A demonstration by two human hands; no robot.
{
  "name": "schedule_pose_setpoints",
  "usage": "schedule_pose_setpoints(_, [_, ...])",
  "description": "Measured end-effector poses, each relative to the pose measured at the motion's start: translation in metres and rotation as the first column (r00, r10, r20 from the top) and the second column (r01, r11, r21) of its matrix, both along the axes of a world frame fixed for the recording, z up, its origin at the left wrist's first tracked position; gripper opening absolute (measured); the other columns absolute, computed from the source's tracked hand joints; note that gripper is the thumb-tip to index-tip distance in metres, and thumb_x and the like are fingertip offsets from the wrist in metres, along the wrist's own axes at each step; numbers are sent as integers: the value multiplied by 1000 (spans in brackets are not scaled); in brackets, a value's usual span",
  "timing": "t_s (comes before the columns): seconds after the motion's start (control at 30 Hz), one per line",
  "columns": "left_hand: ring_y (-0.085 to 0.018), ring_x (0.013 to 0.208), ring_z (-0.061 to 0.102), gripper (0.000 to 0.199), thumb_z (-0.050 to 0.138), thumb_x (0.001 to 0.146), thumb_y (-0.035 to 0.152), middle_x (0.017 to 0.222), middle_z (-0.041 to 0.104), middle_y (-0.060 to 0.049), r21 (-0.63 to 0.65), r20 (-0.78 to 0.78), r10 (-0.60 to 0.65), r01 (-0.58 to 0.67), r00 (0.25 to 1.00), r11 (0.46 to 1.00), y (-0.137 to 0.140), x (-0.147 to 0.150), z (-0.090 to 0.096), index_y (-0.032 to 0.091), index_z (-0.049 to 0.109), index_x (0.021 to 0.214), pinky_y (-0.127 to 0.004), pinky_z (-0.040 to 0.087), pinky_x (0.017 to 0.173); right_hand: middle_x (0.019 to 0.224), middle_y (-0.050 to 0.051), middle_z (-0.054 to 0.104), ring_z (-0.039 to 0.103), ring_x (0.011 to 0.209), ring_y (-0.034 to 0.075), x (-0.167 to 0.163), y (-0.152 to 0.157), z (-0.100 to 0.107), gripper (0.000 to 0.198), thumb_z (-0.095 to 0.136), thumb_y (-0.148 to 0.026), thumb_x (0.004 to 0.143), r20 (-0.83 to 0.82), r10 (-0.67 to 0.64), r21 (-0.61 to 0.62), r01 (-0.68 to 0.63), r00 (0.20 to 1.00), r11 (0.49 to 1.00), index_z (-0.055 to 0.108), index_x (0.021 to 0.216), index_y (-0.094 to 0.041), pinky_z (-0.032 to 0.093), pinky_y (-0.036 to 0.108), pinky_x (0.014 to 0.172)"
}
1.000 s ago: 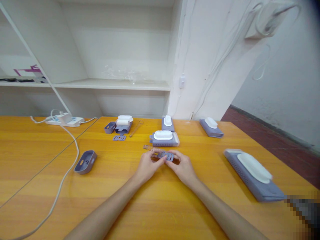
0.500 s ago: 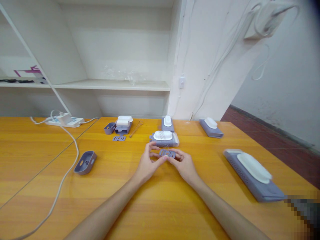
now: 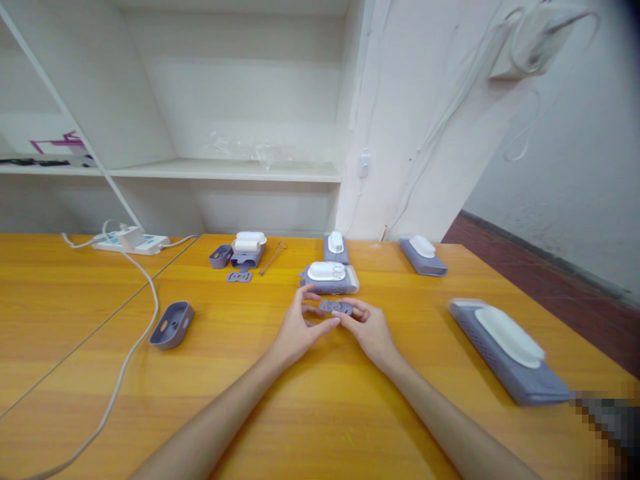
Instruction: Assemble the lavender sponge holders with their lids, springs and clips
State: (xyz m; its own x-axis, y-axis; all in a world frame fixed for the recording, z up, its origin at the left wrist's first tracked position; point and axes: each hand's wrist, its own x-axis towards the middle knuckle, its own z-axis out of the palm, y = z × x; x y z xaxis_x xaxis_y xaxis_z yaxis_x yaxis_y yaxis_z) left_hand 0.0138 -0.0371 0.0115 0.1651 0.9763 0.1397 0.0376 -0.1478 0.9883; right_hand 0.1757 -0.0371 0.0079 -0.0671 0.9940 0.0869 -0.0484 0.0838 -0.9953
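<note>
Between my fingertips, just above the tabletop, is a small flat grey-purple plastic plate with cut-outs. My right hand pinches its right end, thumb below and fingers behind. My left hand curls round its left side, the thumb at its near edge and the index finger raised. A thin wire coil shows just beyond the plate; whether it is joined to the plate I cannot tell. Behind my hands lies a grey-purple case with a white bristled brush on top.
At left sits an open grey-purple shell. Farther back are a similar plate, a small shell, white-topped parts and a copper-coloured spring. More cases lie at right. A white cable runs from a power strip.
My hands and the plate have shifted very slightly to the right. The wire coil appears more distinct and a little farther right over the white brush. Both hands keep nearly the same pose.
</note>
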Motion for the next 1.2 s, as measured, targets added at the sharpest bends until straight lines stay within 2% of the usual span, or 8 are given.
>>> schedule_pose_setpoints(0.23, [-18,89,58,42,69,69,42,105,58,-7,105,-155,26,-9,988,994,2,-1,1,20,57,102,-20,42,54,94,8,72,67,87,23,1,-1,-1,31,71,-30,69,14,40,28,-40,999,999,63,96,-16,51,35,83])
schedule_pose_setpoints(0.33, [-18,86,58,36,68,70,43,99,58,-7,139,-186,36,-10,982,990,2,-2,2,19,61,95,-20,41,52,94,8,72,67,86,23,0,0,-3,31,70,-28,68,8,36,31,-36,999,999,62,96,-17,51,36,83])
schedule_pose_setpoints(0.63, [-18,88,58,31,69,70,41,95,61,-6,145,-175,47,-22,983,989,8,-3,-7,17,64,90,-23,46,62,96,8,71,66,89,22,0,0,-6,36,72,-27,67,31,38,28,-39,999,999,59,99,-16,49,36,85])
schedule_pose_setpoints(0.83, [-18,87,59,39,68,71,41,102,61,-7,108,-146,42,-26,988,994,8,-3,-11,19,60,103,-23,47,59,96,7,71,67,88,21,0,0,-6,37,73,-29,67,44,56,20,-56,997,998,60,100,-17,50,35,84])
schedule_pose_setpoints(1.0, [-19,89,58,36,68,71,41,100,61,-7,116,-163,22,-3,986,993,8,-4,-10,19,63,98,-23,46,59,98,8,71,66,90,22,0,-1,-3,37,74,-30,66,21,94,12,-94,995,995,62,99,-17,50,34,85])
schedule_pose_setpoints(1.1, [-19,91,58,33,67,73,39,103,59,-7,139,-175,5,20,985,990,8,-5,-7,19,63,99,-24,47,64,98,9,71,66,90,22,0,-1,-2,39,75,-30,65,19,108,-8,-108,994,994,62,99,-16,50,35,85])
schedule_pose_setpoints(1.2, [-19,96,56,31,66,75,36,105,59,-6,183,-182,-34,67,983,981,8,-6,-4,20,64,101,-27,46,76,95,9,71,67,86,22,0,-1,-2,41,75,-30,65,21,131,-21,-130,991,991,62,101,-16,50,35,83])
